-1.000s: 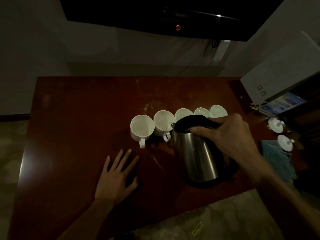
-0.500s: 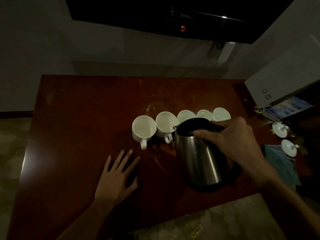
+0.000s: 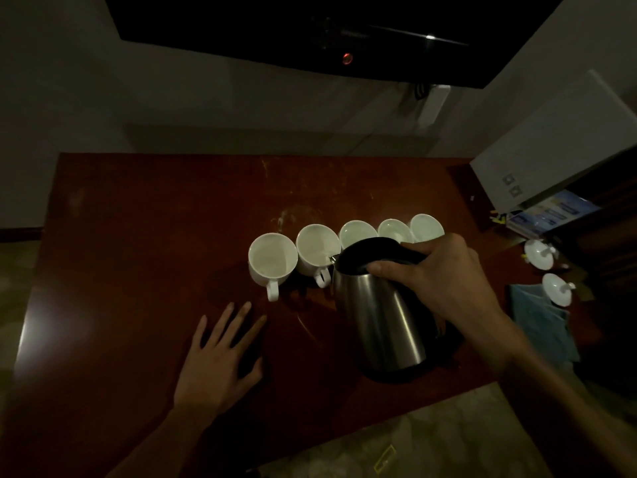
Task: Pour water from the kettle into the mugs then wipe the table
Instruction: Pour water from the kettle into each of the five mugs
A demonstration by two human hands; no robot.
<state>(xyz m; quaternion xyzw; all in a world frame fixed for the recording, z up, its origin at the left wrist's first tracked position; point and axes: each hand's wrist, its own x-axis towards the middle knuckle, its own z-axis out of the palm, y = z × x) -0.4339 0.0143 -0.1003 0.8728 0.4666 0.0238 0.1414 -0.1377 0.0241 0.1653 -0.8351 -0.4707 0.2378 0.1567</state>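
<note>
Several white mugs stand in a row on the dark red table (image 3: 138,236); the leftmost mug (image 3: 272,262) and the second mug (image 3: 317,251) are nearest the kettle. My right hand (image 3: 444,277) grips the black handle of the steel kettle (image 3: 382,315), which is tilted left with its spout over the rim of the second mug. My left hand (image 3: 220,360) lies flat on the table in front of the mugs, fingers spread. A blue cloth (image 3: 541,322) lies at the table's right end.
Two white lids (image 3: 539,253) (image 3: 556,289) sit at the right, near the cloth. A white box (image 3: 558,146) and a blue leaflet (image 3: 551,212) are at the far right. A black screen hangs on the wall above.
The kettle has shifted slightly left and tipped further, bringing its spout to the second mug. My left hand has stayed flat on the table.
</note>
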